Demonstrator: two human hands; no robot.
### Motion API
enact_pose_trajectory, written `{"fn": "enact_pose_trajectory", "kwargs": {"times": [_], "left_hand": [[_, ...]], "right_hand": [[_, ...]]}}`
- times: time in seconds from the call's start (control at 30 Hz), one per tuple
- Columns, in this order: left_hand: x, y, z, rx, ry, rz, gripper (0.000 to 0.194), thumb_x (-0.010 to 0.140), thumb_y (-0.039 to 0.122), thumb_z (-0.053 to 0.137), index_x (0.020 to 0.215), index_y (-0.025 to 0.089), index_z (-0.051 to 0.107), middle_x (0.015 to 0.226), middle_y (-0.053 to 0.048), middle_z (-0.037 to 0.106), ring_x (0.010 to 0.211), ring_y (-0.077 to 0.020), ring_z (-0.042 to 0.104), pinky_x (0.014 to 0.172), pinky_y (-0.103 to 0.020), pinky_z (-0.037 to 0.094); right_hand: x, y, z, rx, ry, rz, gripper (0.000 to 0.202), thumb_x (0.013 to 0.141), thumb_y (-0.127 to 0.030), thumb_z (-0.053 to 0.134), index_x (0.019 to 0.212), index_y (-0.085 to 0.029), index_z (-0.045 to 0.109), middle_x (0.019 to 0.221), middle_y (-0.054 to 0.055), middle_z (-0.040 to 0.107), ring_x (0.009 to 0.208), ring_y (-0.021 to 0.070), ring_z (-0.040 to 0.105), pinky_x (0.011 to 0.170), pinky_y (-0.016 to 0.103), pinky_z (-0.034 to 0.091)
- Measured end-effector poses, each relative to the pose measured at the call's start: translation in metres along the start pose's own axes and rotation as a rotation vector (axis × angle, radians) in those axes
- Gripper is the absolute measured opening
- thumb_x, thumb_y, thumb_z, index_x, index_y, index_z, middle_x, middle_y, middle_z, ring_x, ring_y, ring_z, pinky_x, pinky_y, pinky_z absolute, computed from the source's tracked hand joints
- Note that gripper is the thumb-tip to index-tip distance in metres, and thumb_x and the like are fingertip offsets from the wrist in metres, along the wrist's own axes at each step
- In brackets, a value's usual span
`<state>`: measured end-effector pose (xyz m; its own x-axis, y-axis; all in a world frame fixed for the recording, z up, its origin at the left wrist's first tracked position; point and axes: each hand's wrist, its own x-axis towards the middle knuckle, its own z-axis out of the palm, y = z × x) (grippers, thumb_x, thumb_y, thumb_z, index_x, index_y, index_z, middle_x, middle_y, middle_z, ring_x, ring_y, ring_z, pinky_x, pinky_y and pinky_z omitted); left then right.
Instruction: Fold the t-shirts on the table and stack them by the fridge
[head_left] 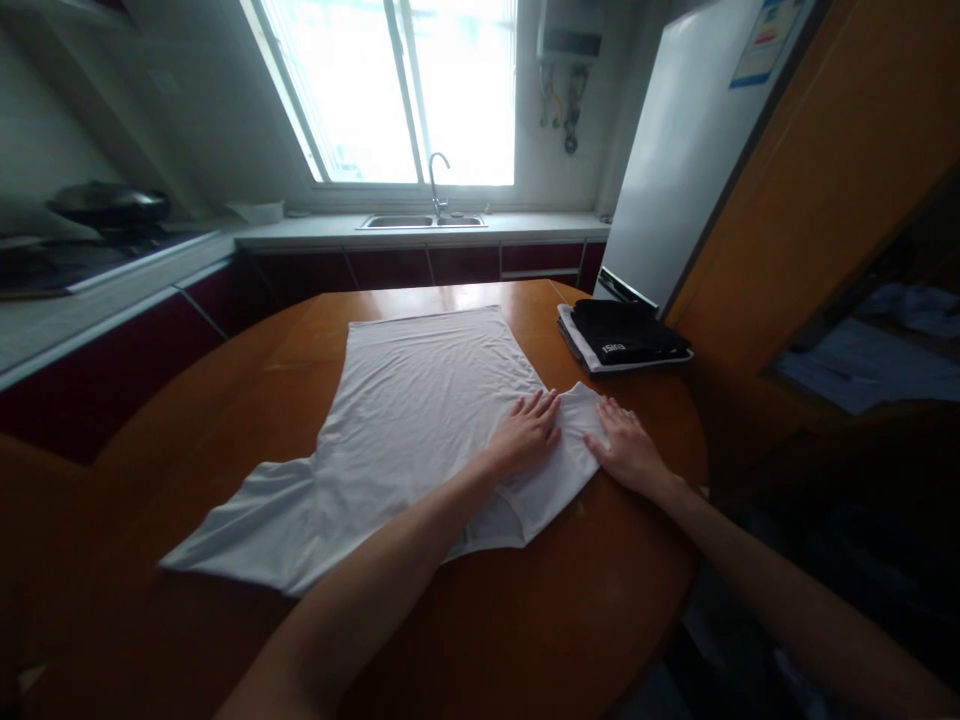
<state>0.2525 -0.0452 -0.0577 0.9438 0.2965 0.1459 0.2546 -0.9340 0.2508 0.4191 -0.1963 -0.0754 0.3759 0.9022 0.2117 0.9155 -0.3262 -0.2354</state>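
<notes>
As the white shirt (420, 400) lies spread on the wooden table (600, 580), L hand (527, 430) rests near its shoulder & R hand (628, 447) at the sleeve (579, 425) end, both palms down, gripping nothing; prob. best to anchor w/ L, smooth outwd w/ R, clear of folded clothes (622, 335).

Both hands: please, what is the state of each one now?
Left hand: open, flat on the white fabric T-shirt, holding nothing.
Right hand: open, at the edge of the T-shirt's sleeve, no grip visible.

Kitchen — sink (397, 222) below window (469, 100), pan (112, 205) on stove (45, 268), fridge (675, 150) at right
</notes>
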Motion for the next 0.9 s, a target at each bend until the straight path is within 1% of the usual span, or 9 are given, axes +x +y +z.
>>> {"fn": "enact_pose_trajectory", "kwargs": {"times": [0.07, 0.13, 0.27, 0.33, 0.43, 0.53, 0.67, 0.77, 0.9], "left_hand": [[0.001, -0.002, 0.003, -0.022, 0.023, -0.002, 0.062, 0.106, 0.043, 0.030, 0.161, 0.016, 0.027, 0.168, -0.011, 0.024, 0.156, -0.0274, 0.015, 0.126, -0.049, 0.017], [0.002, -0.003, 0.004, -0.052, 0.043, -0.007, 0.062, 0.106, 0.046, 0.029, 0.160, 0.016, 0.027, 0.168, -0.011, 0.025, 0.157, -0.0264, 0.014, 0.126, -0.048, 0.017], [0.004, -0.003, -0.006, -0.130, 0.022, -0.058, 0.063, 0.106, 0.045, 0.032, 0.161, 0.016, 0.024, 0.169, -0.010, 0.019, 0.157, -0.0267, 0.009, 0.126, -0.050, 0.017], [0.001, -0.003, -0.018, -0.135, -0.058, -0.078, 0.067, 0.104, 0.041, 0.038, 0.162, 0.015, 0.019, 0.170, -0.012, 0.012, 0.157, -0.0290, 0.005, 0.125, -0.054, 0.017], [-0.013, -0.005, -0.043, -0.099, -0.269, -0.019, 0.076, 0.099, 0.034, 0.048, 0.163, 0.015, 0.012, 0.170, -0.013, 0.008, 0.157, -0.0333, 0.001, 0.122, -0.063, 0.014], [-0.047, -0.018, -0.072, -0.107, -0.344, 0.029, 0.073, 0.100, 0.034, 0.047, 0.164, 0.019, 0.014, 0.170, -0.012, 0.014, 0.157, -0.0327, 0.006, 0.123, -0.061, 0.017], [-0.121, -0.043, -0.097, -0.087, -0.135, -0.007, 0.055, 0.106, 0.029, 0.036, 0.160, 0.027, 0.029, 0.168, -0.003, 0.026, 0.157, -0.0205, 0.015, 0.127, -0.043, 0.020], [-0.179, -0.046, -0.096, -0.005, -0.080, -0.098, 0.051, 0.107, 0.028, 0.032, 0.158, 0.032, 0.036, 0.165, -0.001, 0.032, 0.156, -0.0201, 0.020, 0.127, -0.046, 0.017], [-0.226, -0.026, -0.081, 0.016, -0.176, -0.133, 0.053, 0.107, 0.036, 0.035, 0.160, 0.035, 0.030, 0.167, -0.001, 0.025, 0.156, -0.0234, 0.016, 0.127, -0.050, 0.013]], "right_hand": [[0.000, 0.003, 0.001, 0.042, 0.084, 0.034, 0.063, 0.100, -0.038, 0.038, 0.152, -0.003, 0.042, 0.160, 0.022, 0.036, 0.152, 0.0310, 0.029, 0.122, 0.054, 0.025], [0.000, 0.002, 0.000, 0.109, 0.131, -0.019, 0.060, 0.101, -0.035, 0.037, 0.153, -0.006, 0.043, 0.161, 0.020, 0.036, 0.153, 0.0292, 0.027, 0.123, 0.053, 0.025], [-0.006, -0.014, -0.009, 0.231, 0.093, -0.317, 0.060, 0.102, -0.038, 0.042, 0.157, -0.015, 0.038, 0.166, 0.014, 0.028, 0.155, 0.0258, 0.019, 0.125, 0.052, 0.021], [-0.012, -0.023, -0.015, 0.269, 0.020, -0.511, 0.064, 0.101, -0.037, 0.046, 0.161, -0.019, 0.030, 0.167, 0.011, 0.024, 0.156, 0.0247, 0.017, 0.126, 0.051, 0.018], [-0.021, -0.032, -0.023, 0.291, -0.111, -0.730, 0.073, 0.098, -0.036, 0.054, 0.163, -0.023, 0.022, 0.168, 0.010, 0.022, 0.156, 0.0252, 0.015, 0.127, 0.051, 0.015], [-0.025, -0.035, -0.031, 0.297, -0.197, -0.802, 0.070, 0.097, -0.035, 0.057, 0.161, -0.026, 0.029, 0.168, 0.009, 0.019, 0.156, 0.0264, 0.016, 0.126, 0.053, 0.014], [-0.028, -0.035, -0.038, 0.320, -0.341, -0.835, 0.058, 0.098, -0.034, 0.055, 0.154, -0.030, 0.043, 0.163, 0.006, 0.034, 0.152, 0.0254, 0.028, 0.126, 0.055, 0.015], [-0.029, -0.034, -0.037, 0.376, -0.348, -0.840, 0.055, 0.095, -0.028, 0.056, 0.149, -0.033, 0.051, 0.154, 0.005, 0.049, 0.147, 0.0253, 0.040, 0.125, 0.058, 0.015], [-0.029, -0.030, -0.027, 0.437, -0.266, -0.866, 0.045, 0.095, -0.027, 0.058, 0.140, -0.032, 0.061, 0.146, 0.007, 0.059, 0.141, 0.0258, 0.049, 0.124, 0.056, 0.025]]}}
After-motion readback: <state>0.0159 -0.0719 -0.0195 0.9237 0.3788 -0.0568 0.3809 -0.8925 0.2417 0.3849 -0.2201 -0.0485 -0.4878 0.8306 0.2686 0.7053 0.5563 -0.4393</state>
